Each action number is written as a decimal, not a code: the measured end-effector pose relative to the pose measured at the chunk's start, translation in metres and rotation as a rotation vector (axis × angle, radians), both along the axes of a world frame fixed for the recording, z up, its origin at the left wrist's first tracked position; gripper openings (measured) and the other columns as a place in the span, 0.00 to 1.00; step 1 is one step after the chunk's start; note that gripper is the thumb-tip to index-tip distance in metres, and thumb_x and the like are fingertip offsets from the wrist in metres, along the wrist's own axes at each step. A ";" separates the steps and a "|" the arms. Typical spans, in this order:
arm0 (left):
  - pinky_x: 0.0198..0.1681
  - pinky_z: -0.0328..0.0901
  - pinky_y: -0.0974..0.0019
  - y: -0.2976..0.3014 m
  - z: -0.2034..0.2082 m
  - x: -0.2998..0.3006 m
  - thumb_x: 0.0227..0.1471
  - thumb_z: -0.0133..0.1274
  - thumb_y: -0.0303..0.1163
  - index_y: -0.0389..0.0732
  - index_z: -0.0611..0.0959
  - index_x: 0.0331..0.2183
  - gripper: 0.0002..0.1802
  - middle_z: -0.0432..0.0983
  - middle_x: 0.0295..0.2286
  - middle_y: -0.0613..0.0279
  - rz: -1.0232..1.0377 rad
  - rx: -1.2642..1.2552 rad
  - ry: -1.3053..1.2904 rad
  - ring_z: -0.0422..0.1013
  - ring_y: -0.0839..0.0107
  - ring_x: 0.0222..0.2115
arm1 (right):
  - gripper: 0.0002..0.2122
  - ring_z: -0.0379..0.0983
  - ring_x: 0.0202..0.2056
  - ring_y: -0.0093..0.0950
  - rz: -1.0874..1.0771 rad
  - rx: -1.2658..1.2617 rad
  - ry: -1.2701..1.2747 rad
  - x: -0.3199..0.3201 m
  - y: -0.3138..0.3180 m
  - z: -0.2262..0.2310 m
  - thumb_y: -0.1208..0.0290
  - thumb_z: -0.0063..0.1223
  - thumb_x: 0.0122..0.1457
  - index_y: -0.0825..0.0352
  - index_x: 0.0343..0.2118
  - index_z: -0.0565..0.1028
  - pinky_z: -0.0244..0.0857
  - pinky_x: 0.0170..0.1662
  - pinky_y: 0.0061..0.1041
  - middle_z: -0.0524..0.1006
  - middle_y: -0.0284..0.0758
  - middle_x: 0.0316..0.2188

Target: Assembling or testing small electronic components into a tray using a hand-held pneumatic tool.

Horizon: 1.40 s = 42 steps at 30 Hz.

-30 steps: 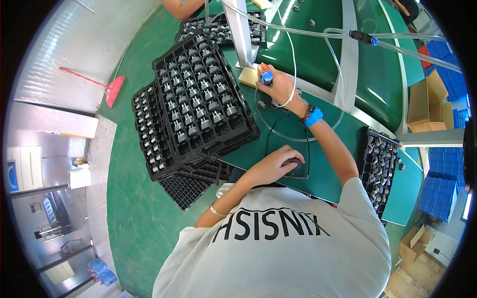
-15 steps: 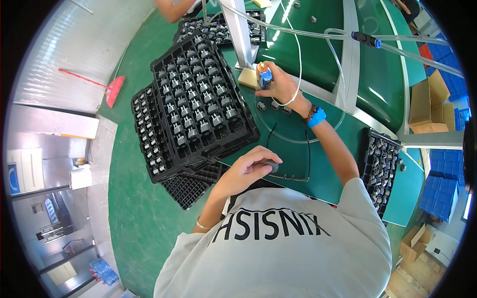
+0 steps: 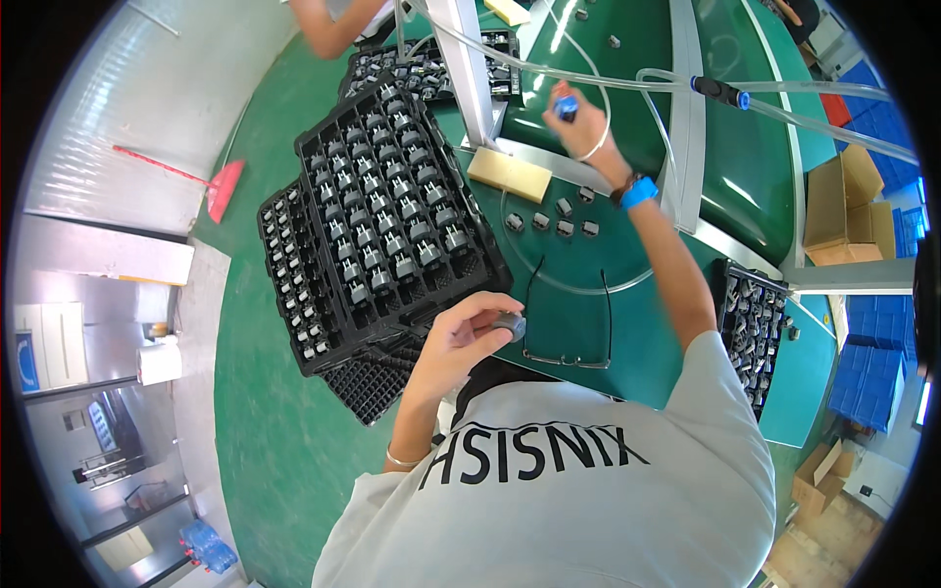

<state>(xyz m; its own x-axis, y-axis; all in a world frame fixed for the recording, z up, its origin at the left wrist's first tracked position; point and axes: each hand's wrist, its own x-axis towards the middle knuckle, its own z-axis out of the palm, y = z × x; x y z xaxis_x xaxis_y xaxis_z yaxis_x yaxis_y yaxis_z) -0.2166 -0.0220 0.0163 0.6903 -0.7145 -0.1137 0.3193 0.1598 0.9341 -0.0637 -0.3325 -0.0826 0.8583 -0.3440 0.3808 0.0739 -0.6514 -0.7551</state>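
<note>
My left hand [image 3: 459, 343] is closed round a small grey plug-like part [image 3: 510, 324], held just right of the tray stack. Farther off, my right hand [image 3: 585, 129] grips a blue hand tool [image 3: 566, 106] with an orange tip; it is smeared by motion, and a thin white tube passes by the wrist. Several loose grey plug parts [image 3: 565, 208] lie on the green table between my hands, near a pale yellow block [image 3: 510, 174]. A black tray [image 3: 478, 276] to the left carries rows of similar parts, their pins pointing up.
Eyeglasses [image 3: 569, 362] lie at the table's near edge, with a clear hose [image 3: 598, 291] looping past them. A metal post [image 3: 461, 69] rises behind the block. Another black tray [image 3: 722, 328] of parts sits at right. Another person's arm [image 3: 328, 31] reaches in at the top.
My right hand has moved up and away with the blue tool, uncovering the loose parts and yellow block. My left hand has shifted slightly left, still holding the grey part.
</note>
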 end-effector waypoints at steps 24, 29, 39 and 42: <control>0.42 0.68 0.69 -0.026 0.015 0.019 0.38 0.53 0.11 0.30 0.76 0.33 0.14 0.66 0.34 0.57 0.315 -0.217 -0.382 0.69 0.69 0.36 | 0.20 0.69 0.37 0.24 0.716 1.330 0.447 -0.135 0.110 0.112 0.58 0.44 0.53 0.70 0.41 0.67 0.62 0.42 0.22 0.72 0.36 0.35; 0.42 0.68 0.70 -0.027 0.013 0.016 0.37 0.55 0.12 0.30 0.77 0.31 0.13 0.66 0.34 0.57 0.354 -0.187 -0.396 0.69 0.69 0.36 | 0.20 0.69 0.38 0.24 0.679 1.208 0.474 -0.141 0.104 0.112 0.58 0.43 0.53 0.71 0.41 0.67 0.62 0.43 0.23 0.72 0.36 0.36; 0.39 0.65 0.70 -0.021 0.007 0.013 0.35 0.60 0.18 0.35 0.76 0.35 0.19 0.69 0.34 0.59 0.419 0.092 -0.645 0.68 0.69 0.36 | 0.19 0.69 0.40 0.25 0.689 1.217 0.381 -0.141 0.110 0.099 0.64 0.45 0.54 0.69 0.47 0.62 0.64 0.44 0.24 0.70 0.36 0.39; 0.40 0.63 0.68 -0.018 0.037 0.050 0.38 0.58 0.23 0.39 0.77 0.37 0.18 0.71 0.34 0.59 0.498 0.377 -0.732 0.69 0.68 0.37 | 0.13 0.70 0.31 0.19 0.339 1.054 0.171 -0.107 0.082 0.082 0.65 0.50 0.54 0.70 0.35 0.70 0.65 0.36 0.21 0.72 0.31 0.30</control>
